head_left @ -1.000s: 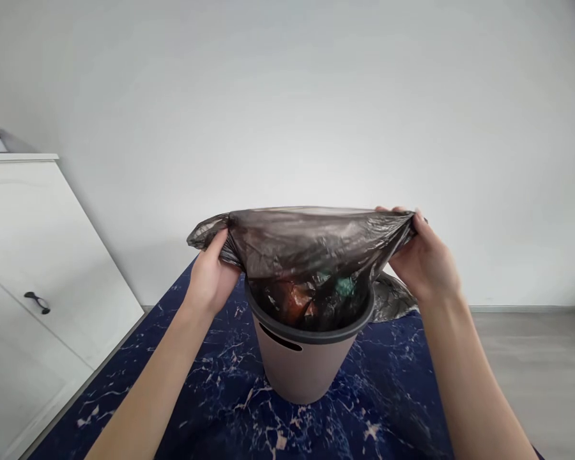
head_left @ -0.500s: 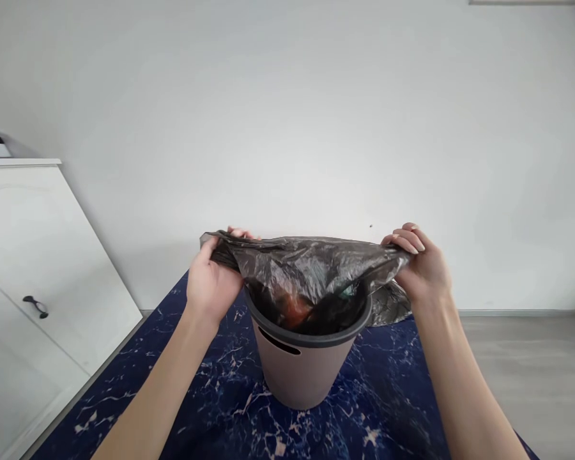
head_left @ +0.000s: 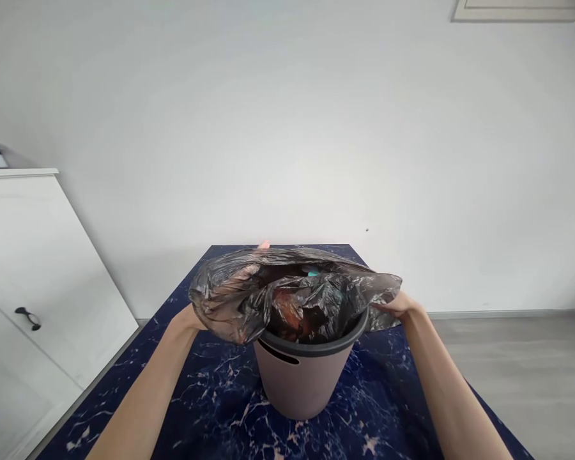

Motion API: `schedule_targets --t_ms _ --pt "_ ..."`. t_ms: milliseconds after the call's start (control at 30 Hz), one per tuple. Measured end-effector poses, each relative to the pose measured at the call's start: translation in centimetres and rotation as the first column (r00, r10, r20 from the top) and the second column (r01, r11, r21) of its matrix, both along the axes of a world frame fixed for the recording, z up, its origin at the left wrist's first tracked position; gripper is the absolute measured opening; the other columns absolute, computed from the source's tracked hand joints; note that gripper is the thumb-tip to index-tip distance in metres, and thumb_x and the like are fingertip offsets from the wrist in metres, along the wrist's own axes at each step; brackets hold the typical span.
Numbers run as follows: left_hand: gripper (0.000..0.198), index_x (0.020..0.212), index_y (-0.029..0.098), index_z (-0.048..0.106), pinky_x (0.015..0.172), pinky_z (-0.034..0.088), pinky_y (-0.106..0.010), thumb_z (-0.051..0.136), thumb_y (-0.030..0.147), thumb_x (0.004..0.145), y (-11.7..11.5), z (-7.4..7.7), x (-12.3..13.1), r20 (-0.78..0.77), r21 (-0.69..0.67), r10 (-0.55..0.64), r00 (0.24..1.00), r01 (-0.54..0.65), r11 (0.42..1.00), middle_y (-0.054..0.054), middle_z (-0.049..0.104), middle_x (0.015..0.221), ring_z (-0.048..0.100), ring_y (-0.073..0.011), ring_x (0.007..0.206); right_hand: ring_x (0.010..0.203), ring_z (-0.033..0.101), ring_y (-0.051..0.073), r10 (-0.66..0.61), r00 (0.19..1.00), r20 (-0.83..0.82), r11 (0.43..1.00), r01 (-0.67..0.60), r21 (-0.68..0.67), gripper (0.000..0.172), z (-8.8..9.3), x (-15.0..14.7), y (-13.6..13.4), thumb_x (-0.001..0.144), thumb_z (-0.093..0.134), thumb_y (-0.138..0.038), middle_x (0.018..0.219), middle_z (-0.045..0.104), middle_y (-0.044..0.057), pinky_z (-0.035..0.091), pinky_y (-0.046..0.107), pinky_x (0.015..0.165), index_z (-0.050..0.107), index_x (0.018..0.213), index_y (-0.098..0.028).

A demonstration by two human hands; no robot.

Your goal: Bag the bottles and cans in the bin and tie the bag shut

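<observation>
A pinkish-grey waste bin (head_left: 303, 383) with a dark rim stands on a dark blue marbled table (head_left: 220, 409). A translucent black bin bag (head_left: 287, 291) holding orange and teal rubbish sits in the bin, its loose top spread out above the rim. My left hand (head_left: 196, 314) is at the bag's left side, mostly covered by the plastic, with a fingertip showing above it. My right hand (head_left: 398, 305) grips the bag's right edge, its fingers tucked under the plastic.
A white cabinet (head_left: 33, 281) with a dark handle (head_left: 27, 317) stands at the left. A white wall rises behind the table, and grey floor (head_left: 522, 370) lies to the right.
Both hands have dropped from above the bin to rim height. The bag's top, stretched taut before, has slackened and now drapes over my left hand and the bin.
</observation>
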State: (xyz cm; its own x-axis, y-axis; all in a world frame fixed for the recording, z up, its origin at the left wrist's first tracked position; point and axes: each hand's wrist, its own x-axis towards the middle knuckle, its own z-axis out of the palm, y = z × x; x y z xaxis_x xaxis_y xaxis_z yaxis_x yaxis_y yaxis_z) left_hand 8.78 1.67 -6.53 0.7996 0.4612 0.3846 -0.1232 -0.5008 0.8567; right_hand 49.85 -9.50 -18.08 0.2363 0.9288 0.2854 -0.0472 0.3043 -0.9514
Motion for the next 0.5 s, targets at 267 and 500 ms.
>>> schedule_targets --t_ms 267,500 --pt "0.059 0.165 0.040 0.047 0.138 0.023 -0.051 0.057 0.052 0.109 -4.7 3.4 0.7 -0.095 0.227 0.201 0.975 -0.175 0.958 0.007 0.038 0.176 0.025 -0.0302 0.168 0.086 0.080 0.029 0.147 0.988 0.045 0.989 -0.147 -0.005 0.040 2.7 -1.1 -0.3 0.048 0.103 -0.051 0.078 0.081 0.003 0.068 0.042 0.089 0.077 0.069 -0.030" --pt "0.042 0.133 0.031 0.077 0.119 0.053 -0.047 0.072 0.056 0.100 -3.7 1.8 1.3 0.152 -0.270 0.492 0.857 -0.443 0.855 -0.008 0.072 0.145 0.058 -0.0383 0.147 0.135 0.067 0.030 0.204 0.968 -0.148 0.967 -0.176 0.184 0.044 7.5 -5.4 -0.6 0.094 0.072 -0.065 0.129 0.080 0.005 0.056 0.047 0.116 0.077 0.121 -0.030"
